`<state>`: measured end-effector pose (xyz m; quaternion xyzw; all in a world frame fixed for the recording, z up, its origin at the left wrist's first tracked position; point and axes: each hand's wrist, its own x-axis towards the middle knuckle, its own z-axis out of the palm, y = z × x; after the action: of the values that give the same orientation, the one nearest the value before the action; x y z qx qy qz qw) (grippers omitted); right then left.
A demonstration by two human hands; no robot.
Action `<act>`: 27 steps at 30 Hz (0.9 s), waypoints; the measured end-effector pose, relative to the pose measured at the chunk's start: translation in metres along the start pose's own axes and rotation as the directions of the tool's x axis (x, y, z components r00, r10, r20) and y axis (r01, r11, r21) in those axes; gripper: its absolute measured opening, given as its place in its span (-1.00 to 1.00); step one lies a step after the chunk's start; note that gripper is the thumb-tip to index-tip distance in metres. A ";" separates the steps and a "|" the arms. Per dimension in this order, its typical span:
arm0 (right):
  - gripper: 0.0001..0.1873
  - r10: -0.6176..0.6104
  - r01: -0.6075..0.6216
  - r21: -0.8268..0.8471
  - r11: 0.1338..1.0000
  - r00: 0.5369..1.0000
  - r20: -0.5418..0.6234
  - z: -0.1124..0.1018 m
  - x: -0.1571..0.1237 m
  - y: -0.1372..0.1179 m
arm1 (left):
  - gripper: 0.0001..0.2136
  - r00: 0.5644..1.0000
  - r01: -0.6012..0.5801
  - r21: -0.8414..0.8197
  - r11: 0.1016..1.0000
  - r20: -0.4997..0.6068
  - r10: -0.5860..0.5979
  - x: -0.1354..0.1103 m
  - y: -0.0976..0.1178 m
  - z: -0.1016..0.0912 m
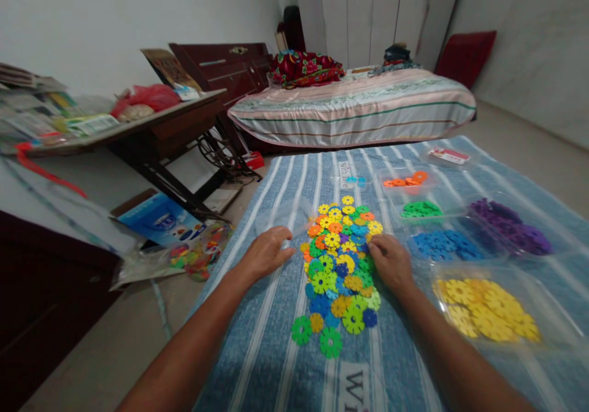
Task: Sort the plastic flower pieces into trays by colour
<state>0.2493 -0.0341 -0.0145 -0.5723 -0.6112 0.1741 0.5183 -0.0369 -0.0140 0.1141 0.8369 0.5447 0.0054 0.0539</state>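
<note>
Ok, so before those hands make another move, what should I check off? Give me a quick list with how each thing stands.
1. Left hand free: ok, no piece shows in it, and its thumb and fingers are apart.
2. Right hand at the pile: ok, it is at the right edge.
3. Piece gripped in the right hand: cannot tell, its fingertips are partly hidden.
4. Pile all one colour: not ok, yellow, green, blue and orange are mixed.
5. Yellow pieces inside their box: ok.
</note>
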 end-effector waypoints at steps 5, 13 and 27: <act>-0.79 -0.007 0.007 0.009 1.000 1.000 0.011 -0.001 0.001 0.000 | -0.81 0.998 0.063 0.120 0.991 -0.014 -0.062 0.000 0.000 0.013; -0.80 -0.016 0.016 -0.002 1.000 1.000 0.023 0.000 0.002 0.002 | -0.73 0.990 0.138 0.256 0.957 -0.020 -0.137 0.016 -0.006 0.025; -0.81 0.007 -0.007 -0.001 1.000 1.000 0.019 -0.001 0.003 0.000 | -0.84 0.989 -0.107 -0.100 0.989 -0.114 0.096 -0.030 0.074 0.026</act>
<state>0.2508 -0.0325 -0.0126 -0.5728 -0.6142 0.1810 0.5118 0.0202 -0.0734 0.0971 0.8579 0.5024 0.0828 0.0682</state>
